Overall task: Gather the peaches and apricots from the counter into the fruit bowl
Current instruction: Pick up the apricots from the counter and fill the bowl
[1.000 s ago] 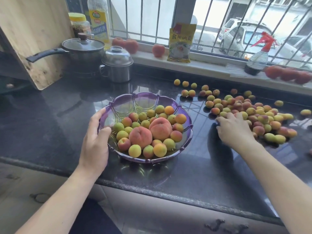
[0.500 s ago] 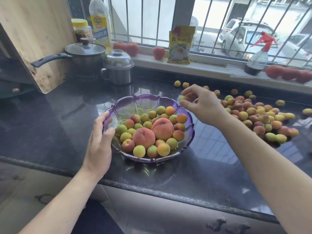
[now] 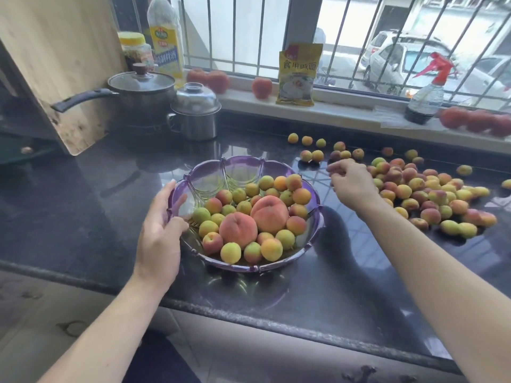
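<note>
A purple see-through fruit bowl [image 3: 237, 167] stands on the dark counter [image 3: 83, 205], holding two big peaches [image 3: 269, 214] and several small apricots. My left hand [image 3: 161, 230] grips the bowl's left rim, thumb inside. A loose pile of apricots [image 3: 431, 194] lies on the counter to the right, with a few strays [image 3: 307, 140] further back. My right hand [image 3: 351, 183] hovers between the bowl and the pile, fingers loosely curled, no fruit visible in it.
A lidded saucepan [image 3: 143, 89] and a steel pot [image 3: 195, 114] stand behind the bowl, with a wooden board [image 3: 55, 64] at the left. The windowsill holds an oil bottle [image 3: 166, 37], a yellow bag [image 3: 298, 73], a spray bottle [image 3: 425, 98] and red fruits [image 3: 475, 120].
My right hand took fruit from the pile, carried it over the bowl's far rim, and has now drawn back to the right. One more apricot lies at the bowl's far right.
</note>
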Demonstrator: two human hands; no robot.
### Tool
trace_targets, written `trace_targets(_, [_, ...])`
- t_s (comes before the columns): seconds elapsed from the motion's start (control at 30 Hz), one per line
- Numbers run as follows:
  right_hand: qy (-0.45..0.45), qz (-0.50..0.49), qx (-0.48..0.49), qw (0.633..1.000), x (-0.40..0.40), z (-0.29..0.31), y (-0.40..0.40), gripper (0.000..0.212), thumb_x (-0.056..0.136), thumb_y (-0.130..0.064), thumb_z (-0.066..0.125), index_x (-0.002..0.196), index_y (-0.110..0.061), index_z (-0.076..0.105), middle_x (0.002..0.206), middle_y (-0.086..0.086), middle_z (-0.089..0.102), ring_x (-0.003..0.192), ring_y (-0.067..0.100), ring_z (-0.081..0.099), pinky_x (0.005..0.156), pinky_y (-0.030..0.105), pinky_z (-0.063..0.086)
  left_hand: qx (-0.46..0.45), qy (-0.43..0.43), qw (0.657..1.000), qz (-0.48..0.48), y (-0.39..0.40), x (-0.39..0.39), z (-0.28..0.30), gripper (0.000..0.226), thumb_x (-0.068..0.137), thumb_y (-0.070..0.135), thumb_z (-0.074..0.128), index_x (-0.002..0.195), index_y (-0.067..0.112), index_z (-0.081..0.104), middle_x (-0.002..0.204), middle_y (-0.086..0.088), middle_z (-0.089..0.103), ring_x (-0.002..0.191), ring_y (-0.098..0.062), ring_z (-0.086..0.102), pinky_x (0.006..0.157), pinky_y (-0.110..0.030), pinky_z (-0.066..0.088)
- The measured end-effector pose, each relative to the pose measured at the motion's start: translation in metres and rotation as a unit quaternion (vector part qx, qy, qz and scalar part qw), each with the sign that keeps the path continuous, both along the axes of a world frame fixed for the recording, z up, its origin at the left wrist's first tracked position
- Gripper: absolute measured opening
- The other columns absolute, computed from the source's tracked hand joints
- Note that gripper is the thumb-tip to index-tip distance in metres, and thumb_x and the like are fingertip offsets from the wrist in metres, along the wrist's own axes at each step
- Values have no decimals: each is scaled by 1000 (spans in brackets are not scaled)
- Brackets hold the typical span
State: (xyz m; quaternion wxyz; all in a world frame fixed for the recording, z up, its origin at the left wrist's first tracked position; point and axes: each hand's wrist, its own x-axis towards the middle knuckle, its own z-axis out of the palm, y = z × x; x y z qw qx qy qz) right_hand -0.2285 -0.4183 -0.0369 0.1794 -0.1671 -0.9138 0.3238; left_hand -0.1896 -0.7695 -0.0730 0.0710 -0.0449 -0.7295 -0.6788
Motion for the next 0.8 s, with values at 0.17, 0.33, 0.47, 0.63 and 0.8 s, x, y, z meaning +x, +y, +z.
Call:
trace_targets(0.17, [-59,14,24,998,-22,-25,0,44,94,1,54,135,-12,58,137,11,55,128,30,51,106,40,45,23,72,987,139,-3,12,-7,47,82,10,42,119,14,70,113,6,71,104,7,66,81,-5,48])
trace_targets(0.33, [-70,31,81,994,-70,-31,-10,56,96,-7,51,150,-18,42,155,9,32,138,36,40,114,46,35,79,74,971,214,-8,3,-15,34,82,9,42,108,14,64,106,3,62,98,3,62,80,-11,46])
trace_targets(0.47, [-143,57,193,969,-111,-33,-4,70,97,-11,47,159,-31,22,168,2,9,148,40,27,116,54,32,93,39,976,192,-14,-11,-21,38,81,26,46,103,47,67,136,-7,62,129,-24,60,111,-54,49])
trace_targets(0.63, [-168,40,312,934,-129,-33,-4,47,98,-8,55,143,-18,44,138,19,44,118,44,55,94,54,52,61,20,982,177,-6,-5,-9,44,91,34,44,129,47,62,146,8,59,138,-17,56,118,-55,46])
trace_targets(0.8, [-95,79,193,973,-98,-26,-9,30,102,-25,54,131,-16,53,126,15,53,111,38,58,94,48,49,7,4,986,167,-2,-1,-5,61,91,35,38,151,32,52,168,10,41,153,-10,40,129,-47,33])
